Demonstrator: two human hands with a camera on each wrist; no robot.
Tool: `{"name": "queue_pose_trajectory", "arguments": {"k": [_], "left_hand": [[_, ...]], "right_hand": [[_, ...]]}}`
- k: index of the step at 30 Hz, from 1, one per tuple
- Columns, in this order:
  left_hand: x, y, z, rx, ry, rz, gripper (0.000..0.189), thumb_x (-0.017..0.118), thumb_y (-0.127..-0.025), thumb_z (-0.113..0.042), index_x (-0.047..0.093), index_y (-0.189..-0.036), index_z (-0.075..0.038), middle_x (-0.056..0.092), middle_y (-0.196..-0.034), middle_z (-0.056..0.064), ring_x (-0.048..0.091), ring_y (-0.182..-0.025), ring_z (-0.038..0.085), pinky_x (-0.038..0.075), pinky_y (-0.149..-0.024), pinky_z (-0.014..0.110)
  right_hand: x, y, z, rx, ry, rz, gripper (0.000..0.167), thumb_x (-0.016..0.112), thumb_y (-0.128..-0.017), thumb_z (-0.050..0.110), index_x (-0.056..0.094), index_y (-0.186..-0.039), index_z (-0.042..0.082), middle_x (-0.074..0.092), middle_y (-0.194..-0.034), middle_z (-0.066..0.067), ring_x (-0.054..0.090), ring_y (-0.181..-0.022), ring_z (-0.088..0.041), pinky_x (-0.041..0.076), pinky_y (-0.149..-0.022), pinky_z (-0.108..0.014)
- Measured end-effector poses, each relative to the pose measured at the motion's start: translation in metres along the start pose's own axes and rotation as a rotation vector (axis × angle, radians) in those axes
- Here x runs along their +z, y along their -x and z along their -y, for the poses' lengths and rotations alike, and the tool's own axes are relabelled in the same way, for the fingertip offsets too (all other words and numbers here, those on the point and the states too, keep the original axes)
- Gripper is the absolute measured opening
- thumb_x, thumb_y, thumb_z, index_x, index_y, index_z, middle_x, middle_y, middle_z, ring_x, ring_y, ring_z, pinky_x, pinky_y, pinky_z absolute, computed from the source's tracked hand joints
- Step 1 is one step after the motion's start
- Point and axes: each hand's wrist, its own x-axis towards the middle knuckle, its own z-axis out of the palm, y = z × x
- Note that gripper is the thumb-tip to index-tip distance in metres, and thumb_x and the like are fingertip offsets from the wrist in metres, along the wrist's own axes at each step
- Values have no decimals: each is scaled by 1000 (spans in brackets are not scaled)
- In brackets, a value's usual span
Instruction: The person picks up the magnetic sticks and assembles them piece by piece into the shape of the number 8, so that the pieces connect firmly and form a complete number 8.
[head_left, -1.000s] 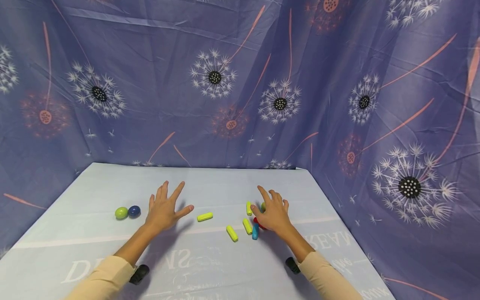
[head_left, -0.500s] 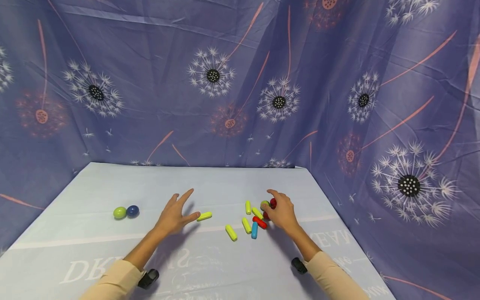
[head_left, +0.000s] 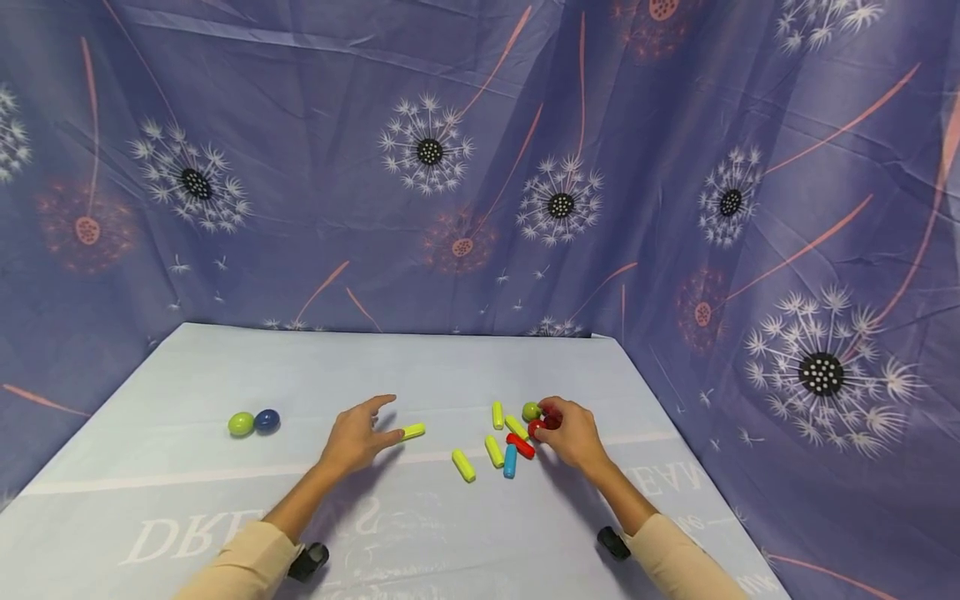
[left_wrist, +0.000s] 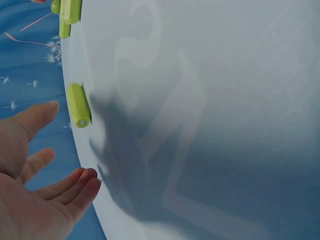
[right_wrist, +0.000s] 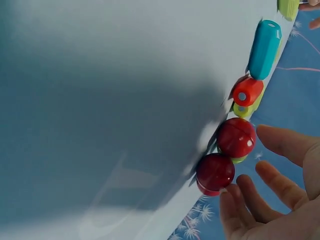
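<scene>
My left hand hovers with its fingers apart beside a yellow-green rod; the thumb overlaps the rod's near end in the head view. In the left wrist view a gap shows between this rod and the fingers. My right hand bends loosely around a cluster of glossy red balls and a green ball. In the right wrist view its thumb is right at the upper red ball, and fingertips reach the lower red ball. The fingers partly hide the cluster in the head view.
Several more yellow-green rods, a red rod and a blue rod lie left of the right hand. Far left on the white-covered table are a green ball and a dark blue ball. Patterned cloth hangs behind.
The left hand has moved right and nearer the lone yellow-green rod. The right hand has shifted right and lowered, its fingers bending in around the red balls.
</scene>
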Motion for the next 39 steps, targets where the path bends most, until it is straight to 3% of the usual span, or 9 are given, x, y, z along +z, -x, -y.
{"name": "queue_pose_trajectory", "arguments": {"k": [6,11,16,25,39], "left_hand": [[7,0,2,-11,12,-42,57,83,-77,-13,67,-132,-7,72,-109,23,69,-99,35,55,-81,50],[8,-1,1,-7,4,-53,53,83,-75,-11,70,-126,-7,73,-105,20,69,-96,33,54,-81,49],[12,-1,4,-9,0,-38,46,83,-76,-11,73,-121,-8,75,-102,15,69,-94,29,54,-84,49],[17,-3,8,4,12,-46,37,85,-75,-8,77,-112,-8,76,-99,12,71,-93,28,56,-85,49],[22,-7,6,-35,23,-51,21,84,-75,-5,80,-95,-10,77,-91,5,70,-91,25,56,-85,46]], "right_hand": [[1,1,-4,-11,6,-15,38,85,-76,7,73,-111,6,73,-101,-13,66,-92,-28,53,-86,-46],[2,2,-5,-36,22,-32,35,86,-74,7,74,-107,5,72,-95,-13,65,-89,-29,52,-82,-44],[6,4,-4,-73,51,-36,33,88,-73,8,76,-103,5,73,-99,-16,62,-92,-32,52,-83,-48],[7,3,-1,-54,89,-17,31,89,-72,8,77,-101,7,74,-103,-14,60,-99,-32,53,-90,-52],[8,1,1,-25,132,34,32,91,-69,6,78,-98,7,73,-108,-12,59,-106,-32,54,-95,-51]]}}
